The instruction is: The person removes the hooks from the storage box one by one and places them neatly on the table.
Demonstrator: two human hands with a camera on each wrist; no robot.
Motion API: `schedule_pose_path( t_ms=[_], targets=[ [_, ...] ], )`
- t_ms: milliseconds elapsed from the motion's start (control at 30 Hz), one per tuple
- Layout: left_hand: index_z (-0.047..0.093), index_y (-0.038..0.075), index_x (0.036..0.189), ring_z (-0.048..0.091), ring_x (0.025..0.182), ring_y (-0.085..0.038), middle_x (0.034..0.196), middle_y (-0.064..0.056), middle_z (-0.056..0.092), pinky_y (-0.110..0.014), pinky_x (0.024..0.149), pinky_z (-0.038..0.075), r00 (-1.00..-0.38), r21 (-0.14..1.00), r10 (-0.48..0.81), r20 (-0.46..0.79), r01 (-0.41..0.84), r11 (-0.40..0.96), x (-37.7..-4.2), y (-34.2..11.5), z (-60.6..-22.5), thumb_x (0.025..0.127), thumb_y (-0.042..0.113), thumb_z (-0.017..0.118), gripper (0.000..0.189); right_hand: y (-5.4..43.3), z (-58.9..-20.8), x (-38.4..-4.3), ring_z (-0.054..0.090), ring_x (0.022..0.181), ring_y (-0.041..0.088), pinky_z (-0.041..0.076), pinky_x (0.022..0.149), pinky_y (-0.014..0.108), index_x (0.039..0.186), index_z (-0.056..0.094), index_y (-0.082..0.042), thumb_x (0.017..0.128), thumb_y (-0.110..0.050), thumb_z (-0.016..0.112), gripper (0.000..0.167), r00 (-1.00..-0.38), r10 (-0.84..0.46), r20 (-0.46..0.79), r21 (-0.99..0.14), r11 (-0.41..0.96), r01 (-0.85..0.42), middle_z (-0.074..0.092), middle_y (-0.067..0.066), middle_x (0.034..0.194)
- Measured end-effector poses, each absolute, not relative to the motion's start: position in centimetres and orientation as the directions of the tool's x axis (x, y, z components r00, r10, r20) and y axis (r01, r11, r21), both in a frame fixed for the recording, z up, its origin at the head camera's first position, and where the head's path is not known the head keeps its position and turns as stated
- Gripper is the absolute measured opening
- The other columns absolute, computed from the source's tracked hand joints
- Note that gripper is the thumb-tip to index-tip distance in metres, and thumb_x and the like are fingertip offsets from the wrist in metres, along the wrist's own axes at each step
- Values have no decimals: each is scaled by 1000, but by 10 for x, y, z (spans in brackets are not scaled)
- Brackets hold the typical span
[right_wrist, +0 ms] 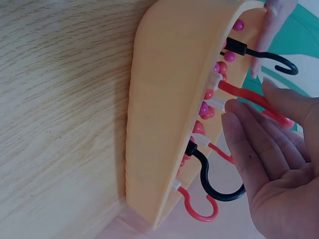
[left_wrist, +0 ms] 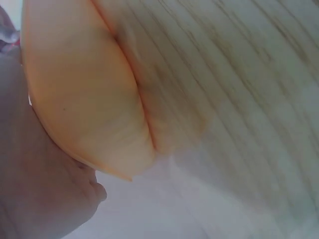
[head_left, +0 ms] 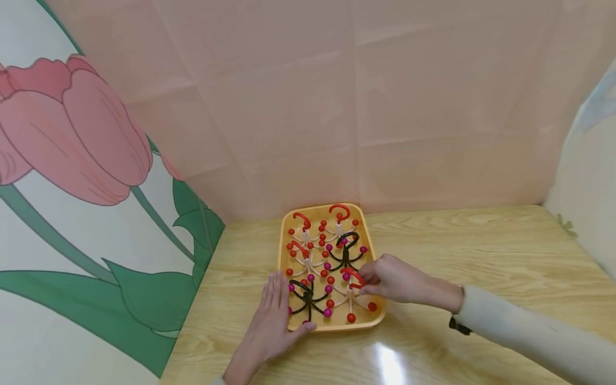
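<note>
An orange-yellow tray [head_left: 337,325] holds several hook hangers with thin legs tipped by balls. The front-right hanger has a red hook [head_left: 353,276], pale legs and red balls. My right hand [head_left: 385,278] is at that hook; in the right wrist view the red hook [right_wrist: 249,95] passes between thumb and fingers, which stand apart. To its left lies a black hanger [head_left: 308,295] with magenta balls. My left hand [head_left: 271,321] rests on the tray's front-left corner, fingers straight along the left side and thumb at the front rim. The left wrist view shows mostly the tray's outer wall [left_wrist: 84,99].
Behind in the tray are another black hanger [head_left: 345,256] and more red-hooked ones, such as the back-right red hook [head_left: 343,211]. The tray stands on a wood-grain table [head_left: 457,240]. A pinkish cloth [head_left: 289,107] hangs behind, and a tulip-printed panel [head_left: 96,160] borders the left.
</note>
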State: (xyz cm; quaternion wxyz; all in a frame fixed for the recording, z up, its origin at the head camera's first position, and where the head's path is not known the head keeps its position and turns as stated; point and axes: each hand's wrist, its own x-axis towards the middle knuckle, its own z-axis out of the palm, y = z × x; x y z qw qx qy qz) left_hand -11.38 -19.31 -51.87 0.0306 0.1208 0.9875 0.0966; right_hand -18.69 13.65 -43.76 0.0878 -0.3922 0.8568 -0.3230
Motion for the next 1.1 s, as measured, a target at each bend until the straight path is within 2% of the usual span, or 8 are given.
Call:
schedule_pose_path(
  t_ms=[100,200,333,467,800,933,1100],
  targets=[
    [2,5,169,-8,166,-33,175,-11,-21,-50,134,10,-969,212,238,-59,221,952,-113,-193,-516,90,90,41,121,136,-437,-186,72,71,-1,58,63,13,88,76,-15,93,-17,80,6,-682,-722,118,-606,491,-625,80,-3,84],
    [2,5,169,-9,166,-32,175,-11,-19,-49,135,10,-970,219,228,-82,206,954,-114,-192,-516,89,92,39,123,137,-438,-186,67,68,-4,57,59,15,91,78,-14,94,-15,78,3,-699,-705,119,-610,504,-612,80,-3,84],
    [6,4,168,-8,166,-31,175,-12,-17,-49,135,10,-970,203,224,-90,203,958,-115,-190,-517,88,93,38,124,139,-441,-185,78,79,8,61,68,15,101,80,-7,93,-10,78,9,-725,-676,130,-653,492,-576,83,4,94],
    [10,2,168,-5,166,-33,175,-14,-14,-49,135,10,-970,189,228,-81,210,959,-115,-190,-517,88,93,38,124,140,-447,-185,82,89,20,63,75,17,106,80,-5,92,-8,79,14,-752,-642,147,-695,474,-541,83,8,99],
    [12,2,168,-1,167,-36,176,-17,-11,-49,135,12,-971,185,228,-72,212,960,-116,-190,-517,89,92,37,122,144,-462,-186,81,90,15,64,76,19,110,81,-4,91,-13,81,20,-821,-555,130,-812,416,-410,83,12,102],
    [12,3,168,-1,167,-35,177,-17,-9,-49,135,12,-971,194,226,-71,209,958,-115,-190,-516,89,92,38,122,146,-468,-186,81,92,18,64,78,20,112,80,-2,92,-10,80,22,-832,-539,132,-843,380,-380,83,13,104],
    [12,3,168,-2,167,-35,177,-18,-7,-49,135,12,-972,194,224,-76,206,959,-115,-190,-516,89,92,38,122,147,-476,-187,80,91,12,66,80,30,115,79,0,93,-11,79,24,-841,-528,118,-881,335,-334,82,13,106]
  ],
)
